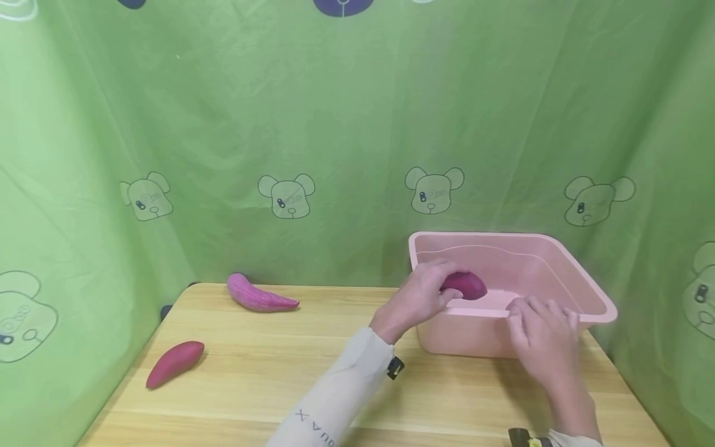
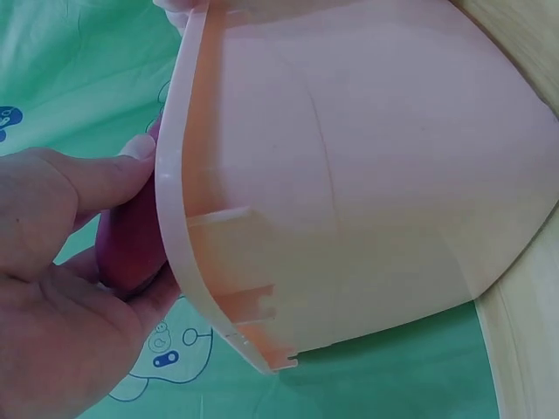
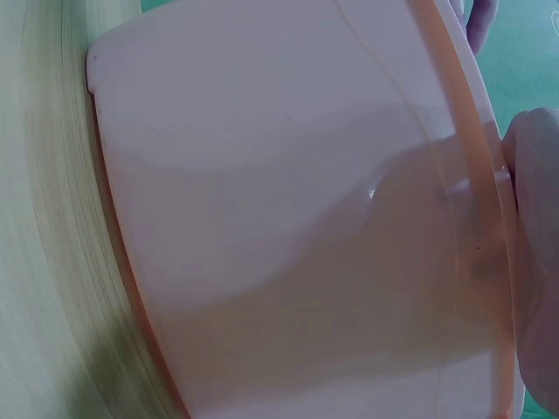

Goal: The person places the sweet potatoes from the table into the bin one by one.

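Deep-purple, smooth, rounded vegetable-shaped item (image 1: 469, 285) is occupying the left part of the opening of a pale pink, rectangular plastic bin (image 1: 466, 335), just beyond the near rim. We are pinching this item with our left hand (image 1: 416, 298): the thumb is bearing on one side and the fingers are curling round the other. From the left wrist, we are seeing part of the item projecting above the rim, while the bin wall is hiding the remainder. We are unable to tell whether the item is touching the inner wall.

With our right hand (image 1: 544, 338) we are gripping the near rim, to the right of the left hand; the fingers are bending over the edge. The right wrist view is confirming contact between this hand and the rim.

The bin is standing upright on the far right part of a light wood-grain table (image 1: 279, 385). A light purple, streaked, curved eggplant-shaped item (image 1: 259, 298) is lying at the far left, and a plain magenta-red, tapered item (image 1: 175, 364) is lying nearer, close to the left table edge. Both are resting well apart from the bin. A pale sleeve (image 1: 341, 385) with dark lettering is covering our left forearm. Behind the table, a green curtain (image 1: 357, 124) with printed bear heads is hanging.
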{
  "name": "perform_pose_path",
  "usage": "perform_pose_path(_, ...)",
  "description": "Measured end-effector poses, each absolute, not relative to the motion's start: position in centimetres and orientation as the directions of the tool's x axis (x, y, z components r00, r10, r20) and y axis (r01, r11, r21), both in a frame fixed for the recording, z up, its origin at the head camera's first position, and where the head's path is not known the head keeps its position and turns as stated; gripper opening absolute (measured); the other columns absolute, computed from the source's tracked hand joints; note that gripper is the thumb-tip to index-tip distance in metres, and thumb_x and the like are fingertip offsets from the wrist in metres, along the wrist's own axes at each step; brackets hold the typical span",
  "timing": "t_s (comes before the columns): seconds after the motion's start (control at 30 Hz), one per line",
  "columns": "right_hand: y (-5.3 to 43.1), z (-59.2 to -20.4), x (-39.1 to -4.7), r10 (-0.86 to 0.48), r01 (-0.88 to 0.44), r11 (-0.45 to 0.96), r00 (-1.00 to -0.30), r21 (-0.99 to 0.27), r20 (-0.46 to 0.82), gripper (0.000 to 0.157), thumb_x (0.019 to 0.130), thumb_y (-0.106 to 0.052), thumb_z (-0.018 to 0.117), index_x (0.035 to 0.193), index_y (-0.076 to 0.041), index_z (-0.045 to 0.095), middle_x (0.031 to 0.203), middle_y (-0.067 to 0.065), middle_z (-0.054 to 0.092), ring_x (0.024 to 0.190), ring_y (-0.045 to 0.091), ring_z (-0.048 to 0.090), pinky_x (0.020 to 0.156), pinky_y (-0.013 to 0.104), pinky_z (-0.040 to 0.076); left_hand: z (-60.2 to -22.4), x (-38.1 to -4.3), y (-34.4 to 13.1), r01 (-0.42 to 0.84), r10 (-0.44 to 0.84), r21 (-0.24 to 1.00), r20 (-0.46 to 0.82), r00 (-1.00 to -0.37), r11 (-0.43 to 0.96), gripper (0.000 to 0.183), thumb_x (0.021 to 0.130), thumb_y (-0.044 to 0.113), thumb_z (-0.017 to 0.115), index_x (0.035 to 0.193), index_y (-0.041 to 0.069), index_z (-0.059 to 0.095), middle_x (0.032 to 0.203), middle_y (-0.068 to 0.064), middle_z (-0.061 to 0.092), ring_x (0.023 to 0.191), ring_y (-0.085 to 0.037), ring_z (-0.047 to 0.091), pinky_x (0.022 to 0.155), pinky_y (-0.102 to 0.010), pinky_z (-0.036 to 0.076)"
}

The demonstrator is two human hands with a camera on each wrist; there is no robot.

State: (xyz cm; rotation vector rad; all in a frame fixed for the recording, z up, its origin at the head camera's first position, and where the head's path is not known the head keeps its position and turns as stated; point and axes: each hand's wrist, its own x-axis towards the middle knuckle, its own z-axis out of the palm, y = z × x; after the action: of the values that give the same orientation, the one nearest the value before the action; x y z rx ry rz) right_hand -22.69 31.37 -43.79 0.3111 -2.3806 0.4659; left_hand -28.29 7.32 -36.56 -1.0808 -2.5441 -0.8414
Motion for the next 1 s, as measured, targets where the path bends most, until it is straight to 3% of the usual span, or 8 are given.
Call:
perform_pose_path(0.43,31.4,-43.8,-22.7,-0.095,-0.332,0.911,-0.746,-0.246,0.659,0.024,0.104,-0.019,0.042,0.095,-0.01,0.063,0.092,0.011,0.061,0.085,0.033,0.047,0.088,0.064,0.03,-37.1,-28.3,8.2,0.684,0.574,0.456,0.376,-0.728,0.569,0.032,0.094,0.019,0.077,0.125,0.013,0.071,0.112,0.005,0.07,0.094,0.003,0.058,0.08,-0.004,0.044)
perform_pose_path(0.67,31.4,-43.9,-22.8,-0.093,-0.331,0.911,-0.746,-0.246,0.659,0.025,0.104,-0.019,0.041,0.096,-0.01,0.063,0.093,0.011,0.062,0.085,0.033,0.047,0.087,0.064,0.03,-37.3,-28.5,8.2,0.693,0.581,0.432,0.379,-0.72,0.577,0.03,0.097,0.017,0.073,0.127,0.015,0.071,0.124,0.005,0.07,0.113,-0.003,0.061,0.098,-0.01,0.043)
perform_pose_path(0.8,31.5,-43.9,-22.9,-0.094,-0.331,0.912,-0.744,-0.242,0.662,0.025,0.104,-0.018,0.041,0.095,-0.01,0.063,0.093,0.011,0.062,0.084,0.034,0.047,0.087,0.064,0.03,-37.4,-28.5,7.8,0.713,0.585,0.434,0.409,-0.701,0.551,0.026,0.098,0.016,0.072,0.124,0.013,0.072,0.125,0.003,0.07,0.119,-0.009,0.062,0.101,-0.012,0.043)
perform_pose_path(1.0,31.6,-44.0,-22.8,-0.093,-0.327,0.914,-0.746,-0.241,0.659,0.024,0.104,-0.019,0.041,0.096,-0.01,0.063,0.093,0.011,0.062,0.085,0.034,0.048,0.088,0.065,0.03,-37.6,-28.2,7.0,0.714,0.564,0.443,0.438,-0.7,0.542,0.027,0.101,0.017,0.067,0.127,0.013,0.07,0.126,0.002,0.069,0.121,-0.009,0.061,0.103,-0.012,0.042)
